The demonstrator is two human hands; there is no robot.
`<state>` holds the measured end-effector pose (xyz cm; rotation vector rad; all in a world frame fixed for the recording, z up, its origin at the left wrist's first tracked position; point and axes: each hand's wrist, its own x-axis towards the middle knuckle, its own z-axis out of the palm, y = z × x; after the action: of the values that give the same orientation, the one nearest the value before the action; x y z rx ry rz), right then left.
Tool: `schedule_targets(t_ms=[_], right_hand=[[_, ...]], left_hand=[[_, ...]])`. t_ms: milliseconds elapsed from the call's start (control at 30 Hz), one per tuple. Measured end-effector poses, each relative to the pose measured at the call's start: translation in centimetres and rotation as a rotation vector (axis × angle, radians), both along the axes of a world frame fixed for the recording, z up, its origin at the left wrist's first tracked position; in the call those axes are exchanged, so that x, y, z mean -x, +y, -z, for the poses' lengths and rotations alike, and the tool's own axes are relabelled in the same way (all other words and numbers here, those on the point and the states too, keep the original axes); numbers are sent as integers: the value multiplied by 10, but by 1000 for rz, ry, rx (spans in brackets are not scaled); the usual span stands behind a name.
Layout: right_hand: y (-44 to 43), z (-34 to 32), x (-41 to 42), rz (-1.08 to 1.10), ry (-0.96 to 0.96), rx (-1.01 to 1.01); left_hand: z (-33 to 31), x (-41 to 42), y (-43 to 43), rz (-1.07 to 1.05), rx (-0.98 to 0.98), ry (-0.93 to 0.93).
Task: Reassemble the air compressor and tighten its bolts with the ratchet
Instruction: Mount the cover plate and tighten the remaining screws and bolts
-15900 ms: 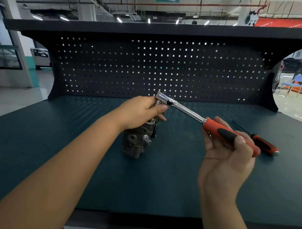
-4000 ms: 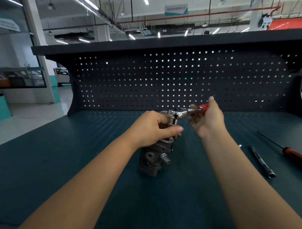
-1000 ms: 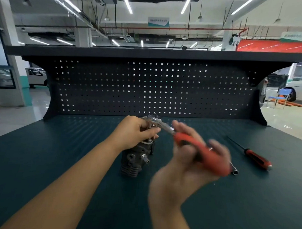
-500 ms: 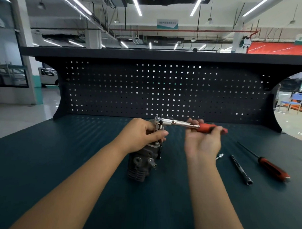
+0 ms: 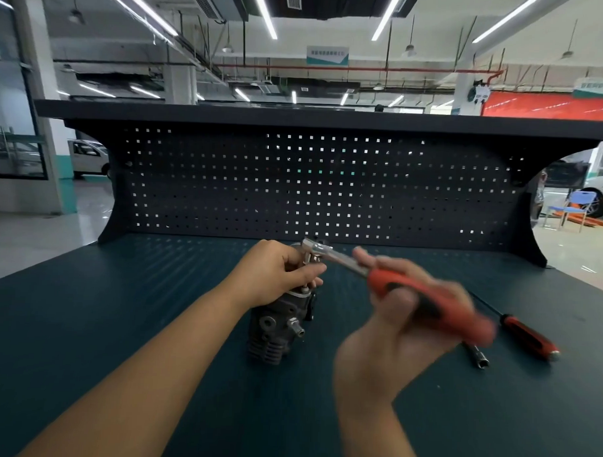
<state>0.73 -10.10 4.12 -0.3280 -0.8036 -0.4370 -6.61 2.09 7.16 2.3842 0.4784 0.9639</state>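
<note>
A small dark finned air compressor (image 5: 276,326) stands upright on the dark green bench (image 5: 119,324). My left hand (image 5: 274,275) curls over its top and pinches the socket extension under the ratchet head. The ratchet (image 5: 387,282) has a chrome head at the compressor's top and a red and black handle pointing right and toward me. My right hand (image 5: 403,320) grips that handle and is motion-blurred. The bolts under the socket are hidden by my left fingers.
A red-handled screwdriver (image 5: 525,333) lies on the bench at the right, with a chrome socket extension bar (image 5: 477,356) beside it. A black pegboard back panel (image 5: 311,187) closes off the far edge of the bench.
My right hand has swung the ratchet handle from pointing right along the back toward me and to the right. My left hand stays on the compressor's top.
</note>
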Motion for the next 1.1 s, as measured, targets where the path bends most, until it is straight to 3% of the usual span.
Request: schedule_targets(t_ms=[133, 233, 300, 367, 433, 567, 767, 833, 900, 1100], right_hand=[[17, -18, -62, -695, 633, 111], [41, -27, -82, -1165, 847, 155], [53, -28, -84, -1295, 908, 159], [54, -31, -78, -1207, 880, 138], [42, -32, -66, -968, 805, 65], [2, -17, -13, -411, 433, -54], [-11, 8, 50, 90, -42, -21], [-8, 12, 57, 103, -55, -12], [-9, 6, 42, -19, 73, -42], [15, -25, -62, -757, 708, 112]], left_hand=[[0, 0, 2, 8, 21, -10], [1, -2, 1, 9, 0, -11], [2, -2, 2, 16, -13, -8], [1, 1, 3, 23, -7, -5], [0, 4, 5, 29, 6, -7], [0, 4, 3, 38, -2, -28], [-1, 1, -3, 40, -97, -40], [1, 1, -2, 62, -101, -48], [1, 1, -3, 69, -60, -53], [0, 0, 2, 38, -11, -1]])
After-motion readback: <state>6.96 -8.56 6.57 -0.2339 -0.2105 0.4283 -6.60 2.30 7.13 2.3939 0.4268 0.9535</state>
